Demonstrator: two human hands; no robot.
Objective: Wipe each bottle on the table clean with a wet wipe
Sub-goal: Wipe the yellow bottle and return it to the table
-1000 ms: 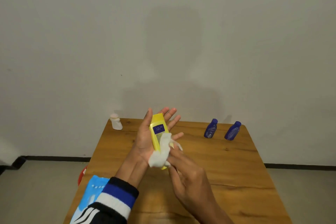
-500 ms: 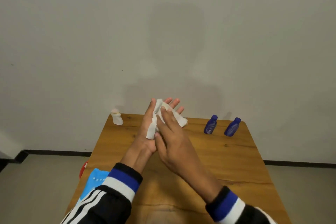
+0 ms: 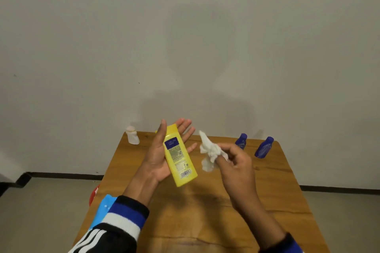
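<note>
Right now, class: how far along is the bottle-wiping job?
In hand: the yellow bottle lies on the left hand, while the right hand pinches the wet wipe beside it. Nothing shows which bottles are finished. The white bottle and two blue bottles stand on the table.

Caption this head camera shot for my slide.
Left hand cradles yellow bottle; right hand pinches crumpled wet wipe.

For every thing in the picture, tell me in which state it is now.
yellow bottle: lying tilted on the flat left hand
wet wipe: crumpled, pinched by the right hand, off the bottle
two blue bottles: standing on the table
white bottle: standing, capped
</note>
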